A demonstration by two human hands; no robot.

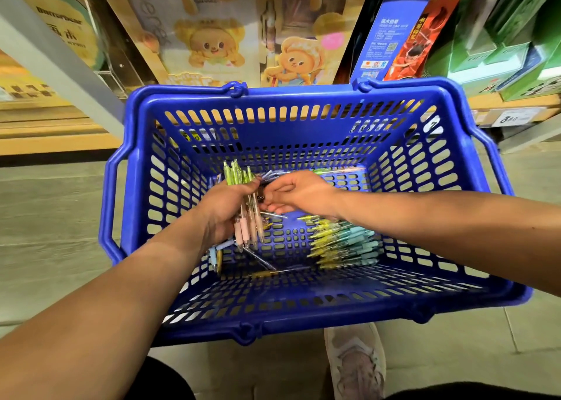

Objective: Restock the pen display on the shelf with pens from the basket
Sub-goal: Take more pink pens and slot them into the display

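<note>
Pens with green tops and pink grips are bunched in a bundle point(246, 217) that your left hand point(226, 208) grips, its fingers curled round the middle of the barrels so the green ends stick up and the tips point down. You hold that bundle inside the blue plastic basket point(303, 103), above its slotted bottom. Your right hand point(299, 194) reaches in from the right with its fingertips at the bundle, just beside your left hand; motion blur hides whether those fingers pinch a pen or only touch it. Lower right on the basket bottom lies a pile of yellow and teal pens point(343, 243), side by side, and a few loose pens point(262, 261) lie scattered below your left hand. The basket stands on the grey floor point(54, 217), with your pale shoe point(358, 366) just in front of its near rim. Beyond the far rim stands a cartoon-bear display card point(212, 47), with green boxes point(501, 50) on a shelf to the right above a price tag point(513, 119).
</note>
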